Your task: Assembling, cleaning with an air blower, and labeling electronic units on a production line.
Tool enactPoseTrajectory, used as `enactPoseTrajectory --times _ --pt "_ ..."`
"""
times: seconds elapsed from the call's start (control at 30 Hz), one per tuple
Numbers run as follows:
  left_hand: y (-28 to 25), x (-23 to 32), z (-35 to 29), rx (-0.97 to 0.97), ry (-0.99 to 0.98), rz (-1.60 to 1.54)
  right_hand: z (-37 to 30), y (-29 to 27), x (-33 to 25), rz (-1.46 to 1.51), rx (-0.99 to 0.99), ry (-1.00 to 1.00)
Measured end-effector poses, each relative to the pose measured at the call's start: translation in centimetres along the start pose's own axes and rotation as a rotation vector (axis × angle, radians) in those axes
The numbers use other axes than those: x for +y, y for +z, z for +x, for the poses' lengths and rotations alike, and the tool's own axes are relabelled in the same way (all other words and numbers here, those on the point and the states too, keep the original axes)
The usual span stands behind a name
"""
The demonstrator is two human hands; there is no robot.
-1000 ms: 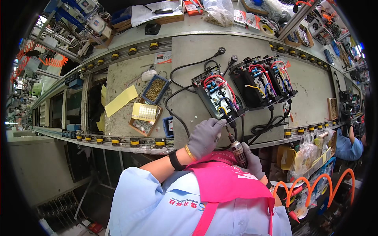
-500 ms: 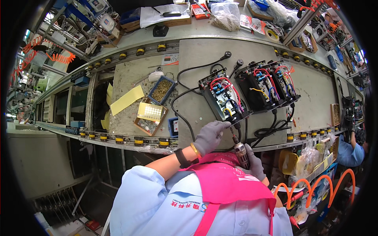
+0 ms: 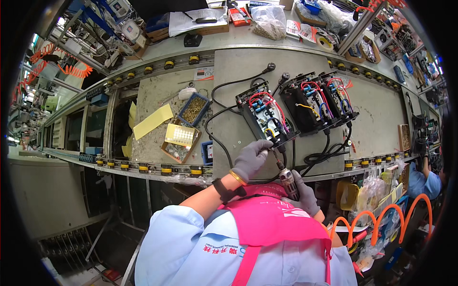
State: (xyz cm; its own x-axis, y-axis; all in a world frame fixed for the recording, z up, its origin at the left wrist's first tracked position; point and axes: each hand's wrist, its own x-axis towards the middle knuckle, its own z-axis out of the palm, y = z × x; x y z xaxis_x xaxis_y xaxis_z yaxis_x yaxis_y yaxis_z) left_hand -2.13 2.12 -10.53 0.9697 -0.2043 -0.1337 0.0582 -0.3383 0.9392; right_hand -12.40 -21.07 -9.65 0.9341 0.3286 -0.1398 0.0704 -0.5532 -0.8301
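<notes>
My left hand (image 3: 250, 161), in a grey glove, has its fingers closed at the near end of an open black electronic unit (image 3: 265, 117). Whatever lies between the fingertips is too small to make out. In my gloved right hand (image 3: 306, 196) is a power screwdriver (image 3: 289, 183), its bit pointing away from me at that same end, just beside my left fingertips. Red, blue and yellow wires show inside the unit. Two similar black units, a middle one (image 3: 301, 106) and a right one (image 3: 340, 97), stand close together to its right.
A grey board (image 3: 229, 128) lies under the units, with black power cords (image 3: 324, 153) looped on it. To the left are a blue bin of small brass-coloured parts (image 3: 194, 110), a cardboard box (image 3: 180, 143) and a yellow sheet (image 3: 153, 121). An orange coiled hose (image 3: 392, 209) hangs at right.
The whole view has shifted slightly left. My left fingertips have moved slightly farther away from me along the unit's end. The screwdriver stays in my right hand, close to the same end.
</notes>
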Motion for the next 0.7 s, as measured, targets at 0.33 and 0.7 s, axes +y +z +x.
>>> enactPoseTrajectory --times 0.33,0.7 --pt "-0.5 6.0 1.4 -0.224 0.254 0.931 0.2 -0.5 0.1 -0.011 -0.034 0.000" --pt "0.6 5.1 2.3 -0.177 -0.110 0.721 0.1 -1.0 0.3 0.022 -0.068 -0.002"
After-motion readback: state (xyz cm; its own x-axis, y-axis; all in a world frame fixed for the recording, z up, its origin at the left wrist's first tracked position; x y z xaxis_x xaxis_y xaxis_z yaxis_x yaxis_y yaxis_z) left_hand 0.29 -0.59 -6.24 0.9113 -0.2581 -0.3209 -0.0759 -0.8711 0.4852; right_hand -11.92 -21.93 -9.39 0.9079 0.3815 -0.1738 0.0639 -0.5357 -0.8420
